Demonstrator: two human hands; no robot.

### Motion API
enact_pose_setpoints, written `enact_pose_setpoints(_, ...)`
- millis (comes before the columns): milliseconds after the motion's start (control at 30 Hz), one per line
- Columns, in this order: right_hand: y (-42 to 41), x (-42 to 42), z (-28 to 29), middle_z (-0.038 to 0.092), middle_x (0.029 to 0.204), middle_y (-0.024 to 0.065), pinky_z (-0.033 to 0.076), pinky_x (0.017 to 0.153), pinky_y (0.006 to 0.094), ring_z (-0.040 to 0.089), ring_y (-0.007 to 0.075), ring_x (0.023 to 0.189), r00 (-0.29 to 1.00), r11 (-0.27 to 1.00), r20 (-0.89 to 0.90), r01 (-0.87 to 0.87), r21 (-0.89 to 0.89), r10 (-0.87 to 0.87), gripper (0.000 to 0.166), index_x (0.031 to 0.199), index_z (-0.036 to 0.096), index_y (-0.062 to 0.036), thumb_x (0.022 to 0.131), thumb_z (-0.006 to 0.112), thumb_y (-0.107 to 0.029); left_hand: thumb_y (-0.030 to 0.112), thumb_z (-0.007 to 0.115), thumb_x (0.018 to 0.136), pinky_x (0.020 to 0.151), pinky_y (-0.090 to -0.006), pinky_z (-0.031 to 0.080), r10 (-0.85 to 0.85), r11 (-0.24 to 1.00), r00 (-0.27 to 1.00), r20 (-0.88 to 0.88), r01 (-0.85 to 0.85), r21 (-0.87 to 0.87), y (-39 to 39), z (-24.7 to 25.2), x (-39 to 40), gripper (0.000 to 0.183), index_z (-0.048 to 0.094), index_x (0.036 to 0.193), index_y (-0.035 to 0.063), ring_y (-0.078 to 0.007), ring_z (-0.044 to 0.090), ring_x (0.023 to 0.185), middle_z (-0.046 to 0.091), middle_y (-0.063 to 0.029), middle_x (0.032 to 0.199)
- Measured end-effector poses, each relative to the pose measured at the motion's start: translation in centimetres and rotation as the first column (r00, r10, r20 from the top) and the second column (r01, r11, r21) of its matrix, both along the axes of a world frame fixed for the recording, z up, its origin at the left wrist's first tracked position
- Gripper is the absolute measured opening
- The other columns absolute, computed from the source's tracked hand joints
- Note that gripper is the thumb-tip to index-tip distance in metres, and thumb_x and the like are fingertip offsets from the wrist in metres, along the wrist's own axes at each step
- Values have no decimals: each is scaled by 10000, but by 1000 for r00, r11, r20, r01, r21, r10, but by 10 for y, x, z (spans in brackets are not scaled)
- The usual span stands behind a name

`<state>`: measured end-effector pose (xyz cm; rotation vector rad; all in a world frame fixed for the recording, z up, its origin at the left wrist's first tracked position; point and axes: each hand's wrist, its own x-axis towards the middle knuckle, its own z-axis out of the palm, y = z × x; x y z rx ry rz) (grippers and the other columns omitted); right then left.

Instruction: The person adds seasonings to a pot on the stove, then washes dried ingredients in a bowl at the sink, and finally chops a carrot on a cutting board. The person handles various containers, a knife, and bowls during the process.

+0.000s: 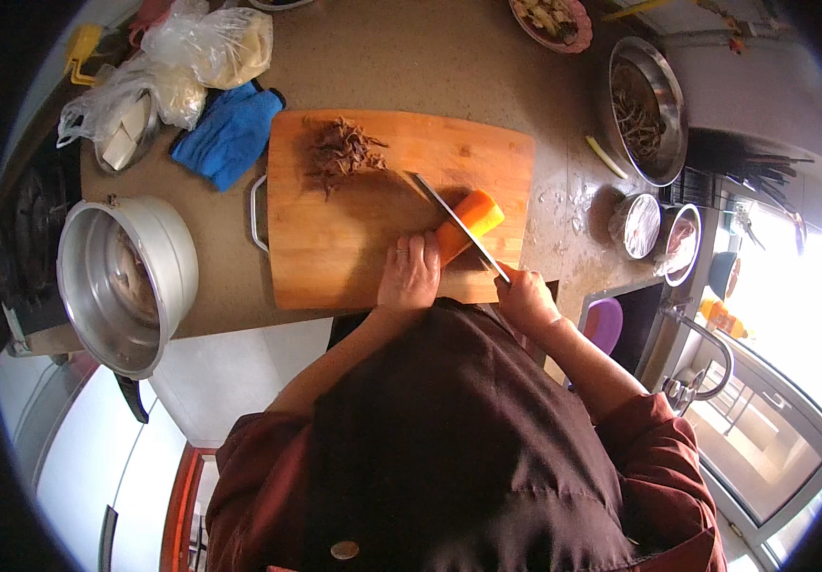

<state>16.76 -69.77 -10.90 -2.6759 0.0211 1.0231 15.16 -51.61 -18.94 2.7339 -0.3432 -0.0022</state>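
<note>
A thick orange carrot piece [481, 212] lies at a slant on the wooden cutting board [354, 243]. My left hand [413, 268] presses on its near end, fingers bent over it. In my right hand [527, 297] is the handle of a kitchen knife [458, 220], whose blade crosses the carrot and points away to the upper left. Whether the edge has entered the carrot cannot be told from above. Farther back on the board sits a heap of dark brown shredded food [343, 150].
Left of the board are a blue cloth [231, 136], plastic bags [203, 53], a bowl of white slices [125, 139] and a deep metal pot [175, 250]. To the right stand a steel basin [672, 107], a film-covered bowl [642, 225] and the sink with its faucet [722, 357].
</note>
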Motion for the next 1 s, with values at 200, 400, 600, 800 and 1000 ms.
enact_pose_setpoints(200, -8, -5, -7, 587, 641, 189, 492, 536, 455, 595, 378, 613, 982, 991, 170, -100, 91, 84, 221, 1024, 531, -139, 806, 494, -136, 231, 610, 715, 767, -399, 411, 20, 992, 995, -94, -32, -121, 9, 7, 1, 486, 454, 1107, -10, -299, 487, 894, 450, -139, 961)
enact_pose_setpoints(400, 0, -9, 18, 545, 628, 241, 464, 543, 411, 590, 372, 622, 965, 963, 260, -29, 266, -43, 290, 1083, 580, -77, 804, 551, -150, 331, 714, 641, 735, -435, 395, 101, 961, 989, -106, -125, -247, 52, 17, -32, 544, 500, 1059, 56, -314, 508, 896, 490, -126, 980)
enact_pose_setpoints(600, 12, -27, 53, 571, 683, 221, 477, 572, 437, 596, 367, 663, 987, 904, 160, -58, 423, -12, 296, 1087, 545, -127, 793, 519, -106, 336, 656, 729, 692, -433, 431, 173, 925, 931, -321, -265, -271, 55, 21, -53, 415, 500, 969, 35, -341, 542, 820, 546, -133, 870)
enact_pose_setpoints(800, 25, -38, 59, 585, 767, 238, 474, 658, 446, 582, 392, 762, 994, 974, -26, -94, 207, 102, 284, 1081, 558, -75, 800, 538, -115, 331, 586, 777, 608, -440, 455, 137, 919, 974, -180, -193, -345, 53, 13, -51, 321, 490, 892, 48, -352, 550, 724, 506, -144, 813)
enact_pose_setpoints(1000, 27, -40, 44, 586, 750, 240, 480, 658, 462, 583, 393, 748, 991, 965, 17, -137, 223, 136, 260, 1047, 559, -88, 795, 500, -112, 344, 585, 767, 564, -432, 480, 95, 972, 955, -282, -150, -181, 54, 20, -47, 325, 485, 875, 54, -329, 569, 696, 498, -126, 818)
